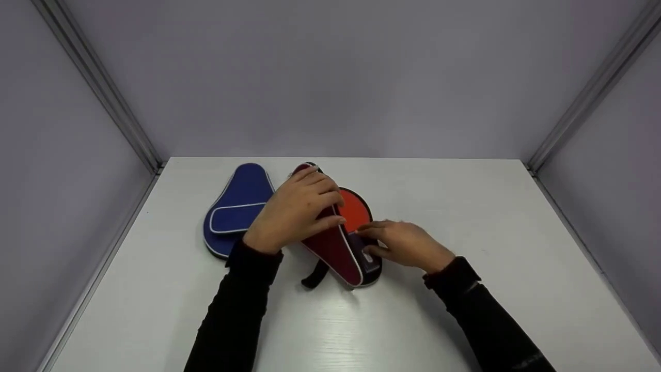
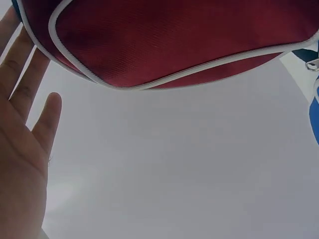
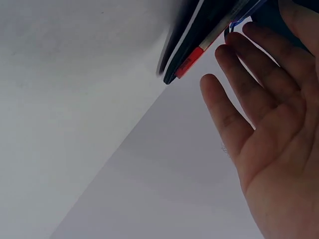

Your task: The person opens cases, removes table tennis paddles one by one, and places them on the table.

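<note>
A dark red table tennis paddle case (image 1: 330, 248) with white piping lies tilted in the middle of the table. My left hand (image 1: 299, 206) grips its upper part, thumb and forefinger at its right edge; in the left wrist view, fingers (image 2: 35, 74) reach behind the red fabric. At the case's right side a table tennis paddle with an orange-red face (image 1: 353, 209) shows, partly hidden by the case. My right hand (image 1: 405, 243) pinches near the paddle's dark handle area (image 1: 367, 261). The right wrist view shows the paddle's red edge (image 3: 189, 62) beside my fingers.
A blue paddle case (image 1: 250, 181) with white piping and a front pocket lies on the left, close to my left forearm. A black strap (image 1: 315, 275) sticks out below the red case. Grey walls (image 1: 341, 77) enclose the white table (image 1: 490, 217).
</note>
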### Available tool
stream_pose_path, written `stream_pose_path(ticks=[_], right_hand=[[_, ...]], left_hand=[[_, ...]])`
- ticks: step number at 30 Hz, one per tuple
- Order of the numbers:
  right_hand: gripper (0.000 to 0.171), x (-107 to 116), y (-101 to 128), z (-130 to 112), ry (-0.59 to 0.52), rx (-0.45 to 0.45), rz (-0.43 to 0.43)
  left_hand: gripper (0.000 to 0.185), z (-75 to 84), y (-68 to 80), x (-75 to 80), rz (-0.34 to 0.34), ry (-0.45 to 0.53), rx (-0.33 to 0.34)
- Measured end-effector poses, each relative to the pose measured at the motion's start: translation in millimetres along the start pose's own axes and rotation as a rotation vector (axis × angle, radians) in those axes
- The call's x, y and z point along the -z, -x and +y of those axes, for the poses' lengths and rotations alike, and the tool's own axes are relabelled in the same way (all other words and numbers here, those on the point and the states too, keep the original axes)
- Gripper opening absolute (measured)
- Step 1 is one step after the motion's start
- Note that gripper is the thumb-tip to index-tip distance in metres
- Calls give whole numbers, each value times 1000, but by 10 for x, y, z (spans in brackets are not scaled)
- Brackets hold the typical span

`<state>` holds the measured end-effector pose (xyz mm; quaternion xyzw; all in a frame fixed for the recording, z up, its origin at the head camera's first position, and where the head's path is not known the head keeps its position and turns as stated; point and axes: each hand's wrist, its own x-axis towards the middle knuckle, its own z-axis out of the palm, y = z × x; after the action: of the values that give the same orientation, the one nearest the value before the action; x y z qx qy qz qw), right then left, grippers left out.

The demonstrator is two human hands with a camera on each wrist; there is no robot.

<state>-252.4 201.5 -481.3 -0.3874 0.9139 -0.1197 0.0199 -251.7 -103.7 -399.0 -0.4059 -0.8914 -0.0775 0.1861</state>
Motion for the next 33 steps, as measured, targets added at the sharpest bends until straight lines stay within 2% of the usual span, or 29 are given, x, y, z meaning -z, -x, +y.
stream_pose_path(ticks=[8, 18, 24, 33], right_hand=[[42, -15, -5, 45, -59, -40, -84], [49, 5, -13, 77, -79, -47, -146], [43, 3, 9, 105, -48, -28, -158], [37, -8, 45, 127, 31, -23, -148]], left_hand=[[32, 16, 28, 60, -2, -37, 7], [26, -1, 69, 97, -18, -8, 46], [26, 4, 71, 99, -30, -6, 69], [26, -16, 65, 88, -33, 6, 67]])
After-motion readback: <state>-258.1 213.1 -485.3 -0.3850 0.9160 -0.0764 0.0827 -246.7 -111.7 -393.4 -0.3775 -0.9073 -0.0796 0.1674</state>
